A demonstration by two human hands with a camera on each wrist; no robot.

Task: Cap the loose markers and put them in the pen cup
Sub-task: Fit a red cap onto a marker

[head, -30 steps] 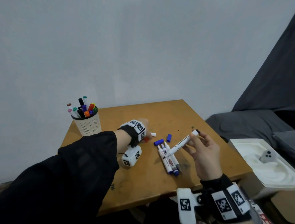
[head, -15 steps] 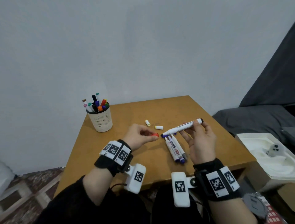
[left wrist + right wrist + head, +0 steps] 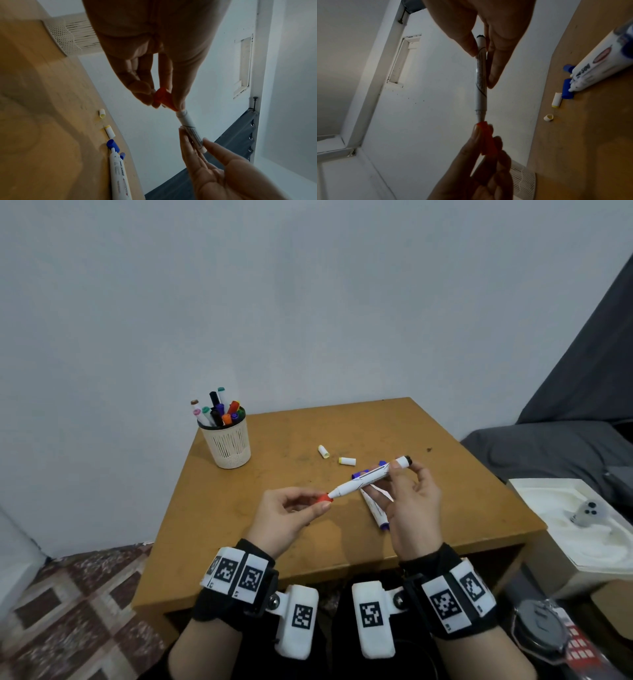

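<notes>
My right hand (image 3: 404, 477) pinches a white marker (image 3: 368, 478) near its black end, held above the table. Its bare tip meets the mouth of a red cap (image 3: 323, 498) that my left hand (image 3: 317, 501) pinches between thumb and fingers. The same red cap (image 3: 163, 98) touches the marker (image 3: 188, 125) tip in the left wrist view, and the cap (image 3: 486, 136) sits just under the marker (image 3: 481, 81) in the right wrist view. More white markers (image 3: 375, 508) lie on the table under my right hand. The white pen cup (image 3: 227, 441) stands at the far left corner, full of markers.
Two small white caps (image 3: 323, 451) (image 3: 347, 461) and a blue cap (image 3: 359, 474) lie on the wooden table (image 3: 260, 508). A white tray (image 3: 582, 529) with a grey object stands to the right. Dark fabric covers the far right.
My left hand picked up the red cap and brought it to the marker's tip. My right hand lowered the marker's tip toward the left. The head view moved back.
</notes>
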